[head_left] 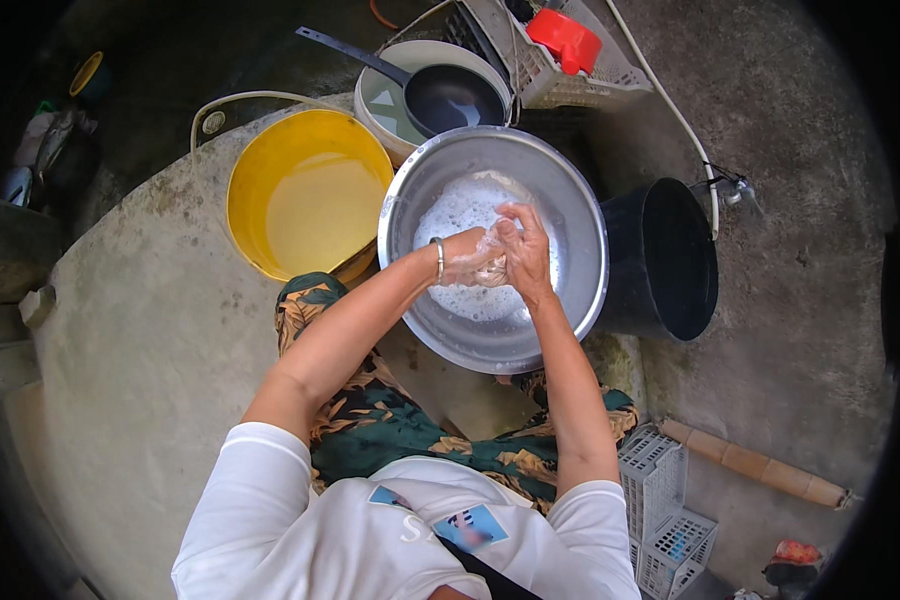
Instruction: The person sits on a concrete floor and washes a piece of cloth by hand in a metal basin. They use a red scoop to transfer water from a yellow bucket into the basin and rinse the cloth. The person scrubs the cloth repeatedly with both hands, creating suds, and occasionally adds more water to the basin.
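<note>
Over a wide grey metal basin (440,335) of foamy, soapy water (450,215), my two hands are pressed together. My left hand (468,258), with a bangle (438,262) at its wrist, is closed and coated in suds. Against it lies my right hand (528,252), its fingers bent over the left one's fingertips. Something pale and wet shows between the palms; foam and fingers hide what it is.
Left of the basin stands a yellow bucket (240,215) of cloudy water. Behind it, a frying pan (455,98) rests in a white bucket (375,65). A black bucket (625,265) is at the right, near a tap (738,190). A red dipper (565,40) tops a crate.
</note>
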A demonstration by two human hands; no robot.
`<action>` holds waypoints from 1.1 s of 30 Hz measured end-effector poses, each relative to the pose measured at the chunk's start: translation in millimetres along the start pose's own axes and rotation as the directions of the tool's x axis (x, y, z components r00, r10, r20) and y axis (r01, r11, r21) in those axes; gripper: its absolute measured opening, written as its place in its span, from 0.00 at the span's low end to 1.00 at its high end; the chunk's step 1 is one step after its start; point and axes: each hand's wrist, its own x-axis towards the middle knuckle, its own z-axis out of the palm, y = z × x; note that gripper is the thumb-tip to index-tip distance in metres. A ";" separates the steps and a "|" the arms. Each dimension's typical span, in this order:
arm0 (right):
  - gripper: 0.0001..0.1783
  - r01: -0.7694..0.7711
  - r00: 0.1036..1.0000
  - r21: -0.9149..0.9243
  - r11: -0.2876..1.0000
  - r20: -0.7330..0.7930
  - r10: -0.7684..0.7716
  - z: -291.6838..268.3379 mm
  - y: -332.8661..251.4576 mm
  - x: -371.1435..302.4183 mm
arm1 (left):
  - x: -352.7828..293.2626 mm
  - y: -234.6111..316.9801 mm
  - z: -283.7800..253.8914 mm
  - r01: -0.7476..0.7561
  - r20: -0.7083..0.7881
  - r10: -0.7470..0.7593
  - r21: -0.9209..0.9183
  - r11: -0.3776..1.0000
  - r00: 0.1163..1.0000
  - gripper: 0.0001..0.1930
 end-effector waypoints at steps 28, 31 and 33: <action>0.18 -0.544 0.836 0.124 0.830 -0.003 0.549 8.9 46.4 -1.6 | 13.5 -21.0 5.7 -0.100 -0.102 0.060 -0.453 0.886 0.993 0.16; 0.18 -0.699 0.628 0.580 0.418 0.220 0.746 7.1 32.1 3.0 | 4.0 -4.6 5.3 -0.069 -0.136 0.032 -0.275 0.959 0.990 0.15; 0.21 -0.684 0.638 0.583 0.440 0.185 0.747 2.9 29.7 0.7 | -5.7 5.1 10.6 -0.123 -0.154 0.081 -0.291 0.949 0.985 0.11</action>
